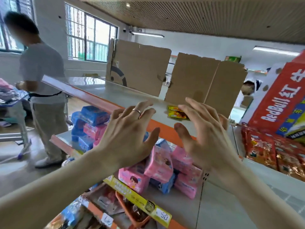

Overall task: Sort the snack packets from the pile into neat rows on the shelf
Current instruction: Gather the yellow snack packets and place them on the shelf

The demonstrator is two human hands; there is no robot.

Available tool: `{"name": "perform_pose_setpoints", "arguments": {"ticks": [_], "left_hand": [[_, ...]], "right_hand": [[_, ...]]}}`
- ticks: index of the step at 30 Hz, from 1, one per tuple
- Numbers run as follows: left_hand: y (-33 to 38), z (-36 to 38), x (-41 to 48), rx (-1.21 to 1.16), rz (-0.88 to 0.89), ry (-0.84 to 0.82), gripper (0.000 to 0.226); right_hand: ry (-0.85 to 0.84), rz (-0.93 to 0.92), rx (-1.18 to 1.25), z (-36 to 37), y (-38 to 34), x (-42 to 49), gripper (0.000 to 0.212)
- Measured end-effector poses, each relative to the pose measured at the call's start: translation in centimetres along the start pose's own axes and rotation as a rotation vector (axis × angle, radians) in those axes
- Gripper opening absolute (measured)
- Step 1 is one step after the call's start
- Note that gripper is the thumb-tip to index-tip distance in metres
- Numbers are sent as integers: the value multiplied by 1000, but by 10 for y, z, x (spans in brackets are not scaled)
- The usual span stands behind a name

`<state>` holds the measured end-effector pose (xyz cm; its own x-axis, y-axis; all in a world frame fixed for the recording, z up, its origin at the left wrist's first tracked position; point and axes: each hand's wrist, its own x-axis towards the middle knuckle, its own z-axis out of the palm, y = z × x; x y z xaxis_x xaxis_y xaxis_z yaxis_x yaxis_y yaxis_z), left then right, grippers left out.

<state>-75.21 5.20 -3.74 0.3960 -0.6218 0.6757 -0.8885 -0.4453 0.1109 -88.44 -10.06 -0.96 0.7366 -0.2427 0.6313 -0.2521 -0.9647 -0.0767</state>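
Note:
A small stack of yellow-and-red snack packets [175, 112] lies on the top shelf [105, 90], close to its orange front edge. My right hand [206, 136] is raised just right of the packets with its fingers spread, partly covering them and holding nothing. My left hand [130, 134], a ring on one finger, hovers over the shelf's front edge left of the packets, fingers spread and empty. A pile of pink and blue packets [158, 164] sits on the shelf below, partly hidden behind both hands.
Two cardboard sheets [204, 83] stand upright at the back of the top shelf. A Red Bull carton [280, 103] and red-gold snack bags [270, 151] are at the right. A person [41, 80] stands at the left by a cart. Lower shelves hold more packets.

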Motion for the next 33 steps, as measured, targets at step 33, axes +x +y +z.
{"name": "perform_pose_setpoints", "arguments": {"ticks": [33], "left_hand": [[-57,138,193,-38,326,-220,25]], "right_hand": [[-109,481,-234,49,95,90,40]]}}
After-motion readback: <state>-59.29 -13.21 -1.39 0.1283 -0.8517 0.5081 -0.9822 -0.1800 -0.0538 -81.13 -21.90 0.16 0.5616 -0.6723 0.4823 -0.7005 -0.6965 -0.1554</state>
